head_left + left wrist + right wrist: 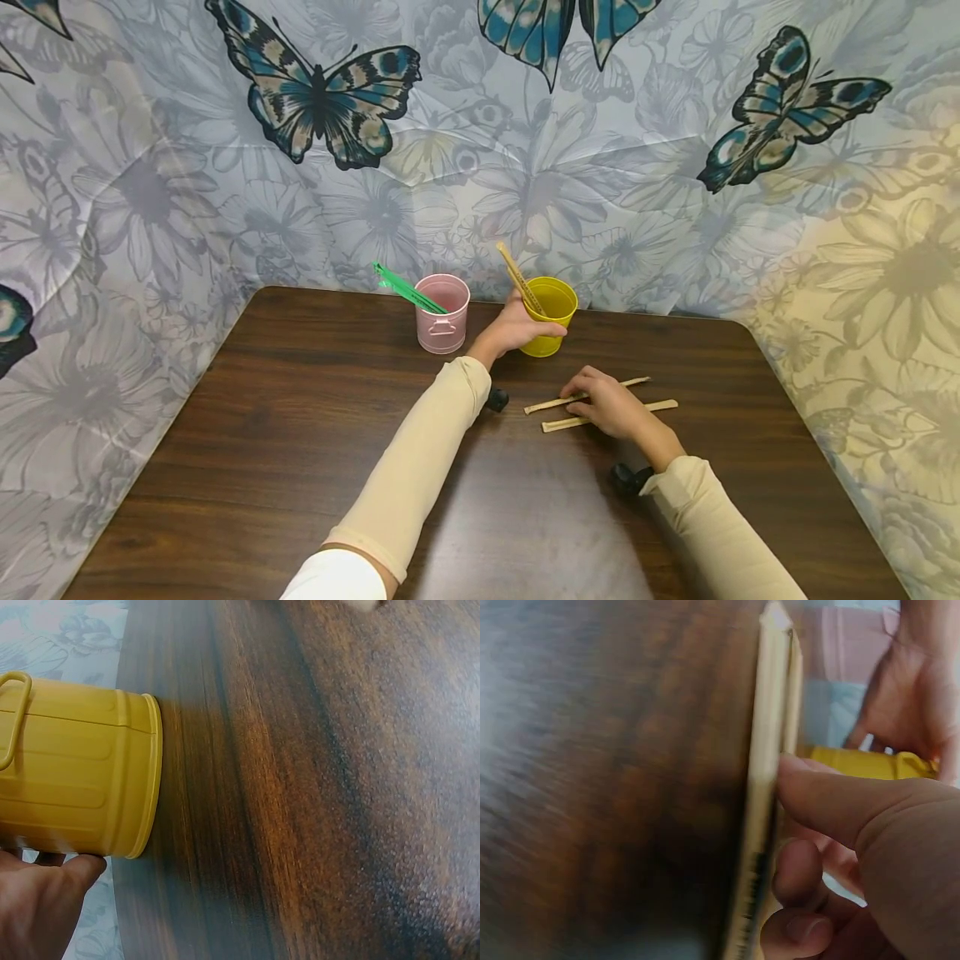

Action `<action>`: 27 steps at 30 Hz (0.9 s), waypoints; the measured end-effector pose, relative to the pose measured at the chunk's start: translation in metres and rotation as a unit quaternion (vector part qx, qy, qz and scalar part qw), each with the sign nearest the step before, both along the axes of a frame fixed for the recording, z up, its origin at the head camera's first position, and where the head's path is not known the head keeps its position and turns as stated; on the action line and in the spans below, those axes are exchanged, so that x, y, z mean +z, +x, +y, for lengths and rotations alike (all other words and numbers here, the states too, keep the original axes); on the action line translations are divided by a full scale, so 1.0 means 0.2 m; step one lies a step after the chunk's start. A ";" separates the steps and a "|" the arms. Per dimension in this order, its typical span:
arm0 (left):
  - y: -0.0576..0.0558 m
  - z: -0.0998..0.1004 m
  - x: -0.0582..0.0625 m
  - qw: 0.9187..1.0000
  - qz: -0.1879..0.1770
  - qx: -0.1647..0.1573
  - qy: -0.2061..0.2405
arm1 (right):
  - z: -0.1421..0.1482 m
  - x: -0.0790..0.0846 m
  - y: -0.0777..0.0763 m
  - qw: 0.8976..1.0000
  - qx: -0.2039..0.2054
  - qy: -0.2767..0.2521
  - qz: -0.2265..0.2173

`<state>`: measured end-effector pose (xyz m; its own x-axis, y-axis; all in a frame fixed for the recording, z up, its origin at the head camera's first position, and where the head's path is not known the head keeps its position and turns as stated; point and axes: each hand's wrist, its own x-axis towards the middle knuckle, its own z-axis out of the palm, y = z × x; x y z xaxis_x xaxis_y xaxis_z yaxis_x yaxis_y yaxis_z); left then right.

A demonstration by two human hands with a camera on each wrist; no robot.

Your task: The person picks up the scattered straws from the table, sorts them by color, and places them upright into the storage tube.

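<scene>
My left hand [516,327] grips the side of a small yellow bucket [542,346] at the table's back edge. Paper-wrapped sticks [521,279] lean out of that bucket. In the left wrist view, the bucket [75,765] has a looped handle and the thumb lies against its side. Two more beige wrapped sticks lie nearly parallel on the table, a farther one [546,405] and a nearer one [562,425]. Over them bends my right hand [611,408], thumb and fingers about the farther stick. Dark print marks the nearer wrapper [761,742] in the right wrist view.
A pink bucket [442,335] holding green wrapped sticks [407,290] stands left of the yellow one. Behind the brown wooden table [262,433] hangs a butterfly-patterned cloth [570,200]. Dark wrist cameras sit below both wrists.
</scene>
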<state>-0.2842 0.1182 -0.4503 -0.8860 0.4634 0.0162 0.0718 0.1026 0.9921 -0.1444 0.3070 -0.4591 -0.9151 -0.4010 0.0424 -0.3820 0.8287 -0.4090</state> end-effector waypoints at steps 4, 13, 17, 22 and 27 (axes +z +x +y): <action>0.00 0.00 0.00 1.000 0.000 -0.002 0.000 | 0.00 -0.02 0.00 1.000 -0.003 -0.007 -0.002; 0.01 -0.01 0.01 1.000 -0.002 -0.005 -0.008 | -0.01 -0.03 0.02 1.000 0.009 -0.007 0.019; 0.01 -0.01 0.01 1.000 -0.002 -0.004 -0.006 | -0.02 -0.01 0.02 1.000 0.007 -0.013 0.027; 0.00 -0.01 0.01 1.000 -0.003 -0.003 -0.003 | -0.01 0.05 0.02 0.999 -0.007 -0.045 0.010; 0.00 -0.01 0.00 1.000 0.001 -0.006 -0.004 | 0.01 0.11 0.01 0.998 -0.011 -0.066 0.015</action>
<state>-0.2834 0.1163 -0.4499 -0.8802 0.4743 0.0135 0.0745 0.1099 0.9911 -0.1419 0.3091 -0.4370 -0.9212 -0.3697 0.1212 -0.3780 0.7769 -0.5035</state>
